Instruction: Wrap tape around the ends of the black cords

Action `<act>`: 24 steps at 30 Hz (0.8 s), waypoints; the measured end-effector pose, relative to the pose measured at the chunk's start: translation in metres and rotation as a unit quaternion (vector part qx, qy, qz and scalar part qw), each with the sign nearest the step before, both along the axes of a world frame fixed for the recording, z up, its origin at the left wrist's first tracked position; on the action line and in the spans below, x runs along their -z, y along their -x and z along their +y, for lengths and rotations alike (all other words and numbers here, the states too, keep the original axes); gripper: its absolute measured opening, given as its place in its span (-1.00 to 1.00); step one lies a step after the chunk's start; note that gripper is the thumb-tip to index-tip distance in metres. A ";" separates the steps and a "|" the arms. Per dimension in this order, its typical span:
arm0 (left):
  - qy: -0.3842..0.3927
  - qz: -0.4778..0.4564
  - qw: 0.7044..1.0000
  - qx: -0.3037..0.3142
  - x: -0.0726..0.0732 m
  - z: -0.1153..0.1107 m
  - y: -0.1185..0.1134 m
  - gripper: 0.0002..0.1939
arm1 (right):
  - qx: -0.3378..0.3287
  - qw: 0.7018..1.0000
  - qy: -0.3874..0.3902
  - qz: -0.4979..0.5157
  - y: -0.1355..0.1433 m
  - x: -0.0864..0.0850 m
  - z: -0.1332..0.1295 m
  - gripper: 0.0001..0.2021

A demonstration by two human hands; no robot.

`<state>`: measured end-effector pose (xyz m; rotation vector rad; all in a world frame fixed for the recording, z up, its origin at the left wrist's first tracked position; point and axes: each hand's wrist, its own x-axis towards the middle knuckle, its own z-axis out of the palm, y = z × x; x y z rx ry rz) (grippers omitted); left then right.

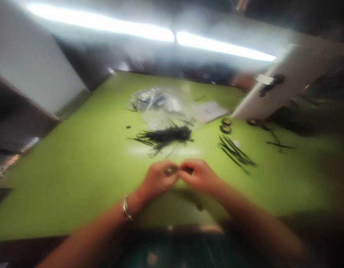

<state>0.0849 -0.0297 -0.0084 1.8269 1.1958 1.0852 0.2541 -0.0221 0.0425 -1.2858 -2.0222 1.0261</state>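
My left hand (162,175), with a silver bracelet (126,208) at its wrist, and my right hand (199,174) meet fingertip to fingertip above the near part of the green tabletop (85,167). Both are closed in a pinch; what they hold, if anything, is too small and blurred to make out. Just beyond them lies a tangled bundle of thin black cable-like strands (169,136). To the right, several similar black strands (235,152) are laid out roughly side by side.
Behind the bundle sits a clear plastic bag (153,100) with dark contents, beside a white sheet (209,111). Rolls of black tape (225,128) lie near a white upright panel (283,82) at the right. Another pale panel (46,59) stands at the left.
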 end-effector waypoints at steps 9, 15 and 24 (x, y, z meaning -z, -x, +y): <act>0.026 0.018 0.998 0.059 -0.005 -0.003 -0.004 -0.84 | 0.035 0.999 0.007 0.026 -0.018 0.017 0.003 -0.81; 0.247 -0.192 0.948 0.054 -0.006 -0.002 -0.007 -0.67 | 0.040 0.998 -0.001 0.057 -0.015 0.015 0.003 -0.80; 0.363 -0.373 0.853 0.024 -0.004 0.003 -0.006 -0.67 | 0.091 0.993 -0.079 -0.019 -0.018 0.020 0.069 -0.76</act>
